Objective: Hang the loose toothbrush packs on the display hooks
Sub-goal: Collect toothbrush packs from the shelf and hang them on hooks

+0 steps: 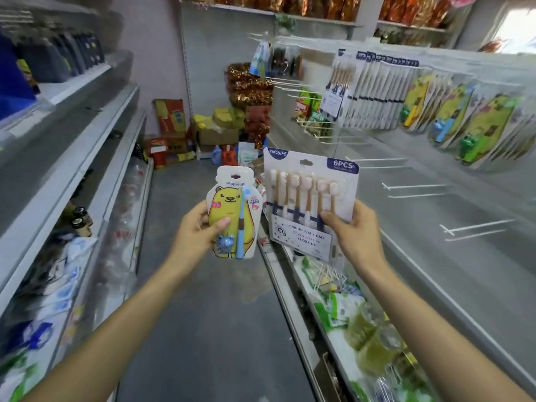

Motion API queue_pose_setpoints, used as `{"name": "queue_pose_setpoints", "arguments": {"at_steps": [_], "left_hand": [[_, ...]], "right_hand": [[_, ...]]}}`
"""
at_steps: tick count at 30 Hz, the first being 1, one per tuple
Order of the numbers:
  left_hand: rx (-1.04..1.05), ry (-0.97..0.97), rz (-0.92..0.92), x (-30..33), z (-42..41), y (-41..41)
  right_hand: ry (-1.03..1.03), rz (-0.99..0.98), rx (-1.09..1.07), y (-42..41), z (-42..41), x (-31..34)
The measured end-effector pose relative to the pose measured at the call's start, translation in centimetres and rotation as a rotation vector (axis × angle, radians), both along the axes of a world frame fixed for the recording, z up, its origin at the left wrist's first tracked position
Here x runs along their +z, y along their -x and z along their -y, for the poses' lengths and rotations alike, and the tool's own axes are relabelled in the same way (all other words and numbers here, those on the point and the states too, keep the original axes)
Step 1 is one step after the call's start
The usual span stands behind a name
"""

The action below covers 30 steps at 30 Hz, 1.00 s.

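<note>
- The left hand (194, 227) is pinching the child's bear toothbrush pack (233, 213) at its lower left edge, thumb lying across the yellow bear print and fingers curled behind the card.
- The right hand (355, 230) is gripping the six-piece toothbrush pack (311, 203) by its lower right corner, thumb pressing on the front near the brush handles, fingers wrapping behind.
- Both packs are standing upright in the air, side by side, the bear pack just left of the six-piece pack and a little lower, the two nearly touching.
- Bare display hooks (417, 188) are jutting out from the grey back panel (435, 256) to the right of the six-piece pack, well apart from it, with nothing hanging between pack and hooks.
- Above and right of the six-piece pack, a row of hung six-piece packs (374, 91) is crowding one rail, and hung bear packs (470, 120) are filling the next stretch further right.
- Below the six-piece pack, a low shelf (293, 303) is carrying green and white packets (342, 309).
- Beyond both packs, cartons and bags (208, 129) are piling up at the aisle end.
- Left of the bear pack, shelving (95, 158) is running along the aisle, its goods blurred.
</note>
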<state>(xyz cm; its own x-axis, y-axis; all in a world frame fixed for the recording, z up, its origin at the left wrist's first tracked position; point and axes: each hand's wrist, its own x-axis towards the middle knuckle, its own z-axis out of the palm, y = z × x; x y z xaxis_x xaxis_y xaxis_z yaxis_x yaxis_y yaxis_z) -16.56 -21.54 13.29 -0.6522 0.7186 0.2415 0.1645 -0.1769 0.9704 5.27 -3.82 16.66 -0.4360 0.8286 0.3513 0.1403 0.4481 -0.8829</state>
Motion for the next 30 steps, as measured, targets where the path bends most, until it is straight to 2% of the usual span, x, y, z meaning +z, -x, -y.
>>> {"name": "queue_pose_setpoints", "arguments": {"at_steps": [16, 30], "left_hand": [[-0.056, 0.037, -0.056, 2.0, -20.9, 12.1], [-0.241, 0.027, -0.032, 0.6, -34.1, 20.0]], "right_hand": [[0.04, -0.103, 0.026, 12.6, -20.0, 0.7], [0.066, -0.088, -0.077, 17.6, -28.1, -0.8]]}}
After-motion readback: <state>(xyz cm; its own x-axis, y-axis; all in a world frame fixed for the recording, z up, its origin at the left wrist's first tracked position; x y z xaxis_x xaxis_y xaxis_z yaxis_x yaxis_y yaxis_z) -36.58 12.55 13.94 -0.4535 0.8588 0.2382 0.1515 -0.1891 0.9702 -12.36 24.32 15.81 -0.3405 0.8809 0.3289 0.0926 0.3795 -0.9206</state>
